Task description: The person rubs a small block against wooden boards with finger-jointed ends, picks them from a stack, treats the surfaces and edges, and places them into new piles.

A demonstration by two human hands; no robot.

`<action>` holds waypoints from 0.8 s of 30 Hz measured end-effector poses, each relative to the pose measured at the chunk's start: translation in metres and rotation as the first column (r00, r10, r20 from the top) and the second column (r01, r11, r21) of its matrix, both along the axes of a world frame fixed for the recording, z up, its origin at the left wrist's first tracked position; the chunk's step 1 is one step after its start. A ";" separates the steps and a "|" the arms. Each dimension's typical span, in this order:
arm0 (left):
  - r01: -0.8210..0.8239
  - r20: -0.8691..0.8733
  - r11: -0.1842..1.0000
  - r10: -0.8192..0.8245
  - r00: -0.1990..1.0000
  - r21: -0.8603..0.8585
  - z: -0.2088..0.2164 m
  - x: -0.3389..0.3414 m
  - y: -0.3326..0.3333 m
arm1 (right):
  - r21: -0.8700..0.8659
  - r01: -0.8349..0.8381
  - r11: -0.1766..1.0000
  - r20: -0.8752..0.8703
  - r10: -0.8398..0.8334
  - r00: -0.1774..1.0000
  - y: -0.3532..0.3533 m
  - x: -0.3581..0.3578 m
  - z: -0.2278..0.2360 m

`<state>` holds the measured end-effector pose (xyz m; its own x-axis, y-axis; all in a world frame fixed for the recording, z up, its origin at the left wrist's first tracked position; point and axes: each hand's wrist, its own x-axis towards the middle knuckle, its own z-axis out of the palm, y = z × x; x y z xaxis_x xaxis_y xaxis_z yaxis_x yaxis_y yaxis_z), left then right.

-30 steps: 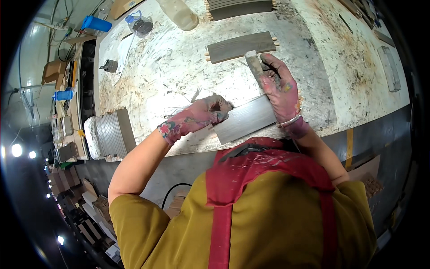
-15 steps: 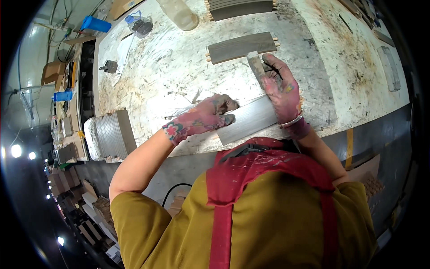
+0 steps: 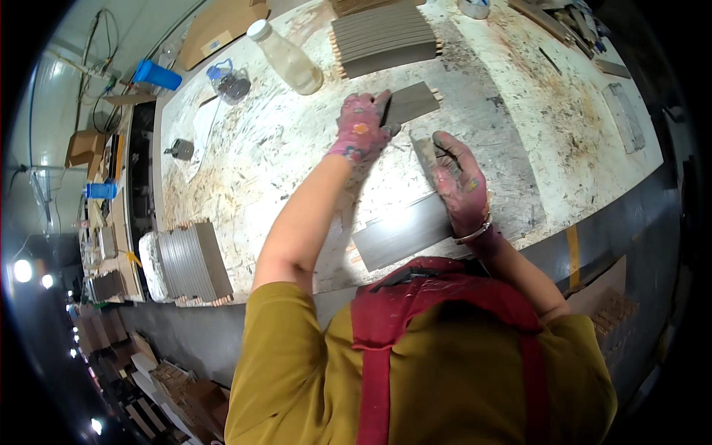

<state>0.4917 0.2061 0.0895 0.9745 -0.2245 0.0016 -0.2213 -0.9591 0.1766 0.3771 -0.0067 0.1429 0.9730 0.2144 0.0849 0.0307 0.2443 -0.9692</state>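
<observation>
My left hand, in a pink flowered glove, reaches forward and is closed over the left end of a grey wooden board with light dowels at its end. Its fingers and thumb lie on opposite edges of that board. My right hand, gloved in the same stained pink, grips a flat, worn greyish block on edge, with the thumb and fingers curled beside it. Below that hand, near the table's front edge, lies a second grey board, shiny on top, partly covered by the right hand at its right end.
A stack of grey doweled boards stands at the back, with another stack at the front left. A capped bottle, a clear jug and a small dark pot stand on the table. A grey bar lies at right.
My left hand has left the near board and moved forward onto the farther board. The right hand still holds the block, close to the near board.
</observation>
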 end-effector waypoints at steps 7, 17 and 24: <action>-0.765 -0.633 -0.019 -0.549 0.546 -0.644 0.047 -0.024 0.043 | 0.164 0.148 0.975 0.043 -0.157 0.987 -0.038 -0.008 0.025; -0.472 -0.575 0.332 -0.385 0.722 -0.816 0.118 -0.086 0.021 | 0.153 0.198 0.968 0.047 -0.207 0.977 -0.085 -0.011 0.040; -0.385 -0.672 0.656 -0.257 0.694 -0.649 0.146 -0.128 -0.032 | 0.143 0.181 0.973 0.028 -0.187 0.982 -0.097 -0.017 0.027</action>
